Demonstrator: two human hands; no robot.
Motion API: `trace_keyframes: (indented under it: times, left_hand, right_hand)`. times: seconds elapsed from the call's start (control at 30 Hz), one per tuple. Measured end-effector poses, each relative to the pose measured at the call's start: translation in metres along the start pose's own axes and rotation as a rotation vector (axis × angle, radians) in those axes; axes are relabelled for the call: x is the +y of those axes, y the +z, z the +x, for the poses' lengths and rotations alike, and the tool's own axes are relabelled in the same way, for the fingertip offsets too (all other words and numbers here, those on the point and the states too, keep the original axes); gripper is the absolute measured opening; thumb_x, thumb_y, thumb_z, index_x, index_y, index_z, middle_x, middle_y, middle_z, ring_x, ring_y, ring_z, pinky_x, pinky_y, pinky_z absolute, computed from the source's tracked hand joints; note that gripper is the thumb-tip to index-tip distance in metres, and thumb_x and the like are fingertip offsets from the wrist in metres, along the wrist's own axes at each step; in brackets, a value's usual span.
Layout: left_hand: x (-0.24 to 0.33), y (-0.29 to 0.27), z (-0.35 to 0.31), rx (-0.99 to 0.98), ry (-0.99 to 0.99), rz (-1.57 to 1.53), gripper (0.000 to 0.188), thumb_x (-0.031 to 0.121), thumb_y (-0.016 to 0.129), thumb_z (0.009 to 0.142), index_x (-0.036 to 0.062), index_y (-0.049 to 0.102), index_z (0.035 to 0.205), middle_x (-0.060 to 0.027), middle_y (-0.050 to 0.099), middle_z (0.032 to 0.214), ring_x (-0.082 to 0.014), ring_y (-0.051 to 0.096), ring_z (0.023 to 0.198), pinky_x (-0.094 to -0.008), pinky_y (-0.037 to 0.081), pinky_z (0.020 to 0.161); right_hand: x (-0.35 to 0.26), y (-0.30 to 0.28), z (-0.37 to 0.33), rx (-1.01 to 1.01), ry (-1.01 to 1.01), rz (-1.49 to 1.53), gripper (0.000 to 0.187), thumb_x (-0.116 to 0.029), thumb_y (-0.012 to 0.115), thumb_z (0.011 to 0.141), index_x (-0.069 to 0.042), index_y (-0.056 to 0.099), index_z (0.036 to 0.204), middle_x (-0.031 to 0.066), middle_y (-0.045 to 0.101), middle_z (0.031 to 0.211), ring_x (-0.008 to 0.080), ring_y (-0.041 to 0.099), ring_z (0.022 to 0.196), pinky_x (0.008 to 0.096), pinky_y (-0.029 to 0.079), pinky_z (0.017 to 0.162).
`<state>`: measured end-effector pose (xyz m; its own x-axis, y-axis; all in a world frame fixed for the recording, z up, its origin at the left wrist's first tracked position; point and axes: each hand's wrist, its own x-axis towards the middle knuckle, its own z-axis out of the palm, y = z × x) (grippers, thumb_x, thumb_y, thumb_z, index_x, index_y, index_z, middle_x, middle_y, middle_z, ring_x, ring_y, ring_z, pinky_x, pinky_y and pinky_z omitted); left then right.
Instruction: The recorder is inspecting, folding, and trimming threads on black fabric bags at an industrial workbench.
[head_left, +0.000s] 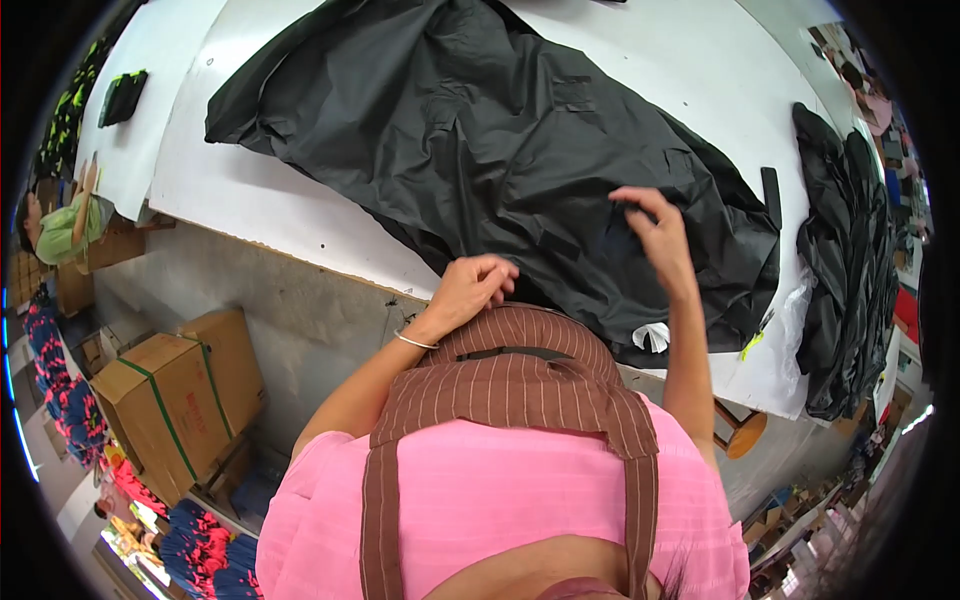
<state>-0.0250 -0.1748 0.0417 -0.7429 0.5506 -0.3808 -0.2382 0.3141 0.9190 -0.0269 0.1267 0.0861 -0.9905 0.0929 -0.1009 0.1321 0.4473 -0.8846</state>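
A large black garment (pixel 400 110) of thin, shiny fabric lies spread and wrinkled over the white table (pixel 270 190). At its near edge, close to my apron, my left hand (pixel 473 295) is closed with bent fingers. Whether fabric is pinched in them is hidden. Farther right, my right hand (pixel 655 235) hovers over the garment, its index finger and thumb curved and apart, and I see nothing held between them. A white tag or paper piece (pixel 651 337) shows at the garment's near right edge, beside my right forearm.
More black garments (pixel 845 260) are piled at the table's right end, next to clear plastic (pixel 792 320). A strapped cardboard box (pixel 175 400) stands on the floor at left. A person in green (pixel 68 228) is at the far left; a wooden stool (pixel 742 432) stands under the right side.
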Motion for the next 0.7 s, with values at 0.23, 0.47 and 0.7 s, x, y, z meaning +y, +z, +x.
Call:
trace_keyframes:
  times: [0.23, 0.47, 0.7]
  left_hand:
    - [-0.005, 0.009, 0.011, -0.336, -0.600, -0.384, 0.058, 0.048, 0.057, 0.092, -0.0020, 0.052, 0.120, -0.0098, 0.064, 0.109, -0.0144, 0.061, 0.082, -0.0271, 0.049, 0.069]
    - [0.001, 0.047, 0.045, -0.104, -0.599, -0.758, 0.047, 0.045, 0.064, 0.088, 0.0032, 0.055, 0.107, -0.0091, 0.056, 0.102, -0.0207, 0.058, 0.090, -0.0335, 0.051, 0.074]
    - [0.012, 0.074, 0.052, 0.127, -0.381, -0.836, 0.017, 0.020, 0.056, 0.094, 0.0056, 0.052, 0.087, -0.0077, 0.055, 0.090, -0.0217, 0.058, 0.081, -0.0382, 0.056, 0.070]
  right_hand:
    - [0.001, 0.061, -0.072, 0.025, 0.131, -0.455, 0.061, -0.011, 0.080, 0.067, -0.016, 0.055, 0.122, 0.0154, 0.033, 0.133, 0.0387, 0.048, 0.117, 0.0407, 0.044, 0.095]
    - [0.025, 0.055, -0.087, 0.182, 0.146, -0.330, 0.047, -0.015, 0.079, 0.070, -0.010, 0.061, 0.113, 0.0124, 0.058, 0.099, 0.0301, 0.059, 0.097, 0.0372, 0.048, 0.081]
    - [0.040, 0.047, -0.108, 0.232, 0.539, 0.383, 0.032, -0.025, 0.070, 0.085, -0.008, 0.066, 0.112, 0.0002, 0.060, 0.078, 0.0094, 0.055, 0.064, 0.0243, 0.046, 0.054]
